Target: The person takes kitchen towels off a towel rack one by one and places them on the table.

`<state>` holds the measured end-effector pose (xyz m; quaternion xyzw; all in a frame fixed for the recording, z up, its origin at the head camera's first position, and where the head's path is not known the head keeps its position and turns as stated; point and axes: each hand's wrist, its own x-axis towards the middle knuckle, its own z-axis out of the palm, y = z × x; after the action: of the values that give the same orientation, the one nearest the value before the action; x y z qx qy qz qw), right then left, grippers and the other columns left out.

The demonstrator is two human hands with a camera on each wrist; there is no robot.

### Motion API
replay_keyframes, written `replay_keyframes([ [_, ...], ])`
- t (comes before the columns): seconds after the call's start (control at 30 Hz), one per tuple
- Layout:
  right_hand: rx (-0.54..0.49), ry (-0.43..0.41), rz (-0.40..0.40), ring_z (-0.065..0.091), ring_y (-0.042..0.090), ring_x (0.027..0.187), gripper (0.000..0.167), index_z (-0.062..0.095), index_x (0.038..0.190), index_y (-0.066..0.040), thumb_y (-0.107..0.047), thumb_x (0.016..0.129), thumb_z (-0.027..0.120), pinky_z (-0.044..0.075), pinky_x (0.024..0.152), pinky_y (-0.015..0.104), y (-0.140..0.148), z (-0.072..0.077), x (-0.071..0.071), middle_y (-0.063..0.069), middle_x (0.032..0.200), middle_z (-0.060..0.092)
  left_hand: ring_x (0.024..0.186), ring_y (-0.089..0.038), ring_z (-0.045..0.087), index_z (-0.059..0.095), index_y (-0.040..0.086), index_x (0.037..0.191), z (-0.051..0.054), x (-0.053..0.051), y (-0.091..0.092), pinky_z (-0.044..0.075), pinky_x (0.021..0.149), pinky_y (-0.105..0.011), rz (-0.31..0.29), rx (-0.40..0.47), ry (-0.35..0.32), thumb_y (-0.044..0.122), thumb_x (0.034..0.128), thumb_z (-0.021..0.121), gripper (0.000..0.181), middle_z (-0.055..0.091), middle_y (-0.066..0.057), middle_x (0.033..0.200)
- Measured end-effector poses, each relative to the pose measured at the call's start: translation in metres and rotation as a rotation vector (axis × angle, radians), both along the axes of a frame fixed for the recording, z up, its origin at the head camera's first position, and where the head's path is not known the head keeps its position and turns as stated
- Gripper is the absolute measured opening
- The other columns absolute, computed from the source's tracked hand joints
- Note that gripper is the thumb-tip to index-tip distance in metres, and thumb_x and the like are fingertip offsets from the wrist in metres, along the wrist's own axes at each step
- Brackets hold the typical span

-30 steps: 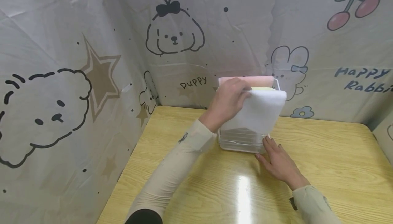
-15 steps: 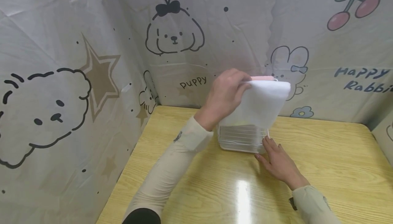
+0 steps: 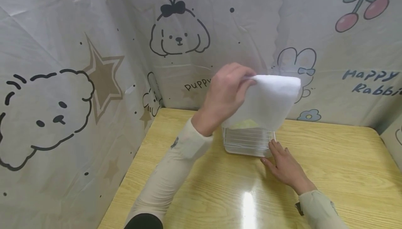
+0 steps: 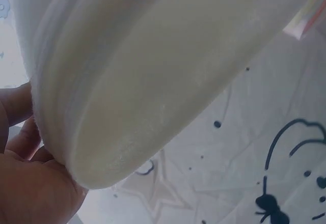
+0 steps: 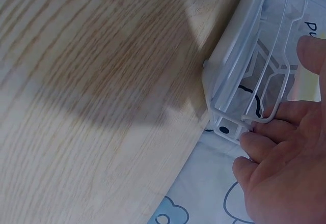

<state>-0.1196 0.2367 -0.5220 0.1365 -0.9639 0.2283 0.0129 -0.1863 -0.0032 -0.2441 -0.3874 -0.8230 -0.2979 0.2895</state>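
A folded white cloth (image 3: 271, 98) hangs from my left hand (image 3: 224, 94), its top edge pinched between thumb and fingers. Below it stands a white wire rack (image 3: 248, 140) with a pale tray base. A bit of yellow cloth (image 3: 246, 123) shows between the white cloth and the rack. In the left wrist view the white cloth (image 4: 142, 81) fills much of the picture beside my left hand (image 4: 35, 183). My right hand (image 3: 287, 168) rests its extended fingers against the rack's front right corner. In the right wrist view the fingers of my right hand (image 5: 285, 158) touch the rack's wire frame (image 5: 254, 81).
The rack stands on a light wooden table (image 3: 201, 190), near its back edge. Behind and to the left hangs a pale curtain (image 3: 245, 23) printed with cartoon animals, cherries and lettering.
My left hand has risen and moved slightly left, lifting the white cloth higher. The pink roll behind it is now hidden in the head view. My right hand has stayed against the rack.
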Motion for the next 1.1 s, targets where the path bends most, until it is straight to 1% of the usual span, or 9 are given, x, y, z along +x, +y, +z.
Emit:
replay_keyframes([
  [0.17, -0.010, -0.008, 0.002, 0.023, 0.050, 0.144, 0.077, 0.031, 0.149, 0.014, -0.042, 0.103, 0.055, 0.021, 0.114, 0.064, 0.000, 0.000, 0.001, 0.034, 0.156, 0.025, 0.091, -0.020, 0.063, 0.074, 0.000, 0.099, 0.004, 0.007, -0.006, 0.044, 0.083, -0.016, -0.027, 0.027, 0.042, 0.009, 0.0935, 0.072, 0.011, 0.071, -0.009, 0.098],
  [0.47, -0.028, -0.009, 0.007, 0.022, 0.050, 0.144, 0.077, 0.029, 0.151, 0.012, -0.043, 0.103, 0.054, 0.017, 0.115, 0.064, -0.001, 0.000, 0.001, 0.032, 0.158, 0.022, 0.089, -0.022, 0.063, 0.073, -0.001, 0.096, 0.005, 0.019, -0.017, 0.047, 0.083, -0.020, -0.052, 0.074, 0.128, 0.007, 0.0920, 0.073, 0.009, 0.071, -0.010, 0.095],
  [0.67, -0.029, 0.001, 0.008, 0.023, 0.051, 0.143, 0.078, 0.028, 0.151, 0.012, -0.043, 0.103, 0.055, 0.018, 0.114, 0.065, -0.001, -0.001, 0.001, 0.031, 0.158, 0.021, 0.088, -0.023, 0.064, 0.072, -0.003, 0.096, 0.006, 0.029, -0.025, 0.048, 0.083, -0.020, -0.070, 0.088, 0.166, 0.005, 0.0909, 0.074, 0.009, 0.071, -0.012, 0.095],
  [0.77, -0.029, -0.002, 0.009, 0.023, 0.051, 0.143, 0.078, 0.028, 0.151, 0.012, -0.044, 0.103, 0.054, 0.018, 0.114, 0.066, -0.001, -0.002, 0.001, 0.032, 0.158, 0.021, 0.088, -0.024, 0.064, 0.072, -0.004, 0.095, 0.007, 0.033, -0.030, 0.048, 0.083, -0.020, -0.087, 0.106, 0.185, 0.003, 0.0902, 0.074, 0.008, 0.071, -0.013, 0.094],
  [0.9, -0.026, -0.006, 0.008, 0.023, 0.051, 0.143, 0.079, 0.026, 0.152, 0.012, -0.044, 0.103, 0.054, 0.018, 0.114, 0.065, -0.001, -0.002, 0.001, 0.032, 0.158, 0.021, 0.088, -0.025, 0.064, 0.072, -0.005, 0.094, 0.008, 0.037, -0.036, 0.049, 0.084, -0.020, -0.103, 0.128, 0.187, 0.001, 0.0896, 0.074, 0.008, 0.071, -0.014, 0.094],
  [0.97, -0.032, 0.004, 0.011, 0.023, 0.051, 0.143, 0.079, 0.023, 0.155, 0.007, -0.043, 0.103, 0.055, 0.018, 0.114, 0.066, -0.001, -0.003, 0.000, 0.030, 0.159, 0.019, 0.088, -0.025, 0.064, 0.071, -0.005, 0.094, 0.008, 0.039, -0.039, 0.049, 0.083, -0.021, -0.108, 0.135, 0.181, 0.000, 0.0892, 0.074, 0.008, 0.071, -0.015, 0.093],
  [1.1, -0.056, 0.049, 0.030, 0.026, 0.053, 0.141, 0.080, 0.014, 0.161, -0.009, -0.038, 0.102, 0.060, 0.020, 0.110, 0.072, -0.001, -0.005, -0.001, 0.027, 0.161, 0.019, 0.085, -0.024, 0.064, 0.071, -0.004, 0.093, 0.004, 0.044, -0.044, 0.051, 0.079, -0.023, -0.119, 0.138, 0.174, 0.001, 0.0886, 0.075, 0.007, 0.070, -0.013, 0.091],
])
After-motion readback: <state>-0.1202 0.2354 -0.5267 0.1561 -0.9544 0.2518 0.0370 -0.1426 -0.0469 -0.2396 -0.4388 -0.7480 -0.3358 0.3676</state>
